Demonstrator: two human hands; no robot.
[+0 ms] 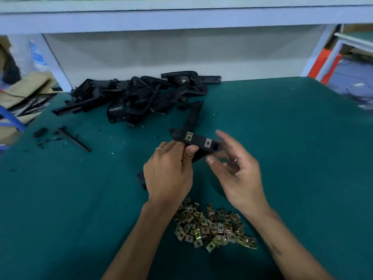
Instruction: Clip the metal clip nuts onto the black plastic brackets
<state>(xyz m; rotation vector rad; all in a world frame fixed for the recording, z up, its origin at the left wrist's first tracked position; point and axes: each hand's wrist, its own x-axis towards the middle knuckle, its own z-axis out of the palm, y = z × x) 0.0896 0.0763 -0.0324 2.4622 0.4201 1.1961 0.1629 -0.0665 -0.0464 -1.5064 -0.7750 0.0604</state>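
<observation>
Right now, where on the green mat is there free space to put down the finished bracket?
The green mat is bare right of the right hand, out to its edge. It is also bare left of the left hand. Crowded: the bracket pile at the back, the clip nuts near the wrists.

You have one view only, from the camera on your head, so no second view shares any part of the scene. It looks forward and steeply down onto the green table [282,138], close enough that your forearms enter from the bottom edge and your left hand [167,174] and right hand [238,172] sit at mid-frame. The wide lens bends the white shelf [181,17] along the top edge. The far table edge crosses the upper third, and floor clutter shows at the upper left and upper right corners.
</observation>
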